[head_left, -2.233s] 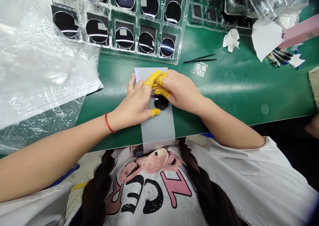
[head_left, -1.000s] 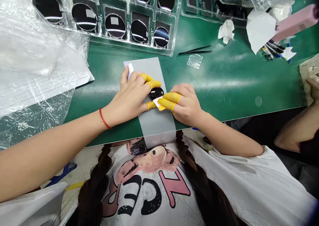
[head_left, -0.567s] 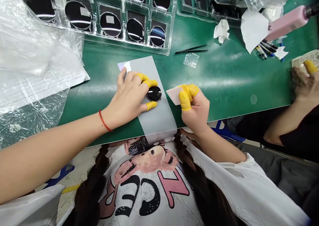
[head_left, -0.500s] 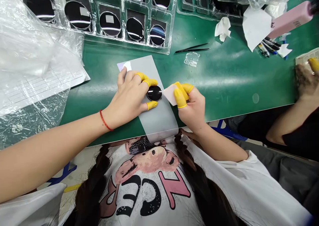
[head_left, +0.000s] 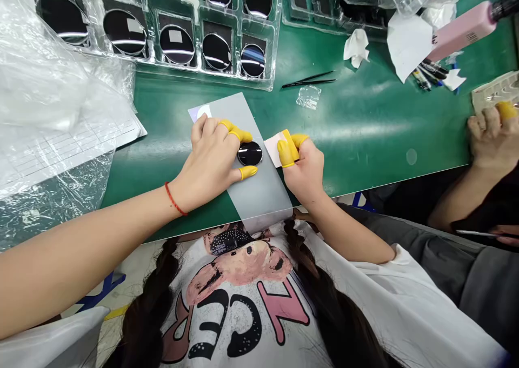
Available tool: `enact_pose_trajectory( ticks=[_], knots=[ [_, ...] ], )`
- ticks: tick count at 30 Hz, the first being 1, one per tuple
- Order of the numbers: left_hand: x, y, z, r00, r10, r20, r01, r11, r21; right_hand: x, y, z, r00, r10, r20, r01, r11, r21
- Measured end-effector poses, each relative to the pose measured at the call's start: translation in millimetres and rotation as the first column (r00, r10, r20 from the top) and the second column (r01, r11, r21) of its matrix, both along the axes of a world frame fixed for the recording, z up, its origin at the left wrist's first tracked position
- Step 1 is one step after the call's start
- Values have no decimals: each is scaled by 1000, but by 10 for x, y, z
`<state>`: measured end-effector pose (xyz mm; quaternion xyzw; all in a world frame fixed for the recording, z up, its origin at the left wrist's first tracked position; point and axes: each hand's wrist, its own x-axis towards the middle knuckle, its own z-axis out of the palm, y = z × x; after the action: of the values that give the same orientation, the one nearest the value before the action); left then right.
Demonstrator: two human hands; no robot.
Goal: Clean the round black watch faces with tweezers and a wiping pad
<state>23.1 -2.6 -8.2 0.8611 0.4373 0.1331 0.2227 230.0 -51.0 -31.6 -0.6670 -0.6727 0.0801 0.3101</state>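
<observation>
A small black round glass disc [head_left: 250, 153] with a shiny face lies on a grey translucent sheet [head_left: 265, 192]. My left hand [head_left: 213, 149] rests over the sheet, its yellow-cotted thumb and a fingertip set against opposite edges of the disc. Just right of the disc, my right hand [head_left: 302, 165] pinches a flat pale pinkish square piece [head_left: 274, 149] between yellow-cotted fingers. That piece's left edge is close to the sheet's right border; whether it is card or cloth cannot be made out. Near the sheet's top corner is a white patch [head_left: 204, 111], partly under my left fingers.
A clear compartment tray [head_left: 277, 38] of black discs stands behind. Black tweezers [head_left: 308, 80] and a scrap of clear film [head_left: 308, 96] lie farther back. Plastic bags [head_left: 36, 81] cover papers at left. A pink bottle [head_left: 462, 32] and a co-worker's hand [head_left: 494, 135] are at right.
The pale piece in my right hand has turned from corner-first to a flatter, squarer view. My left hand stays at the disc. The co-worker's hand has shifted, and the view has moved slightly.
</observation>
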Motion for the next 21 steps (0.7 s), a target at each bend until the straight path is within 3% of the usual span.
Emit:
enact_pose_trajectory(
  ticks=[5,12,16,18,21],
  knots=[
    [0,8,-10,1000,-7,-16,8,1000,12,-143,4,-4,993,100,67,-105,990,90],
    [-2,8,-21,1000,-8,8,8,1000,28,44,212,-2,995,53,80,-48,997,-66],
    [-10,2,-29,1000,-18,17,17,999,38,-8,158,68,995,101,13,-101,995,-1],
    [-10,1,-32,1000,-17,18,17,999,44,-68,135,68,983,169,75,-173,983,61],
    [-7,1,-32,1000,-8,26,7,999,52,-87,172,23,956,218,195,-227,974,22]
  ],
)
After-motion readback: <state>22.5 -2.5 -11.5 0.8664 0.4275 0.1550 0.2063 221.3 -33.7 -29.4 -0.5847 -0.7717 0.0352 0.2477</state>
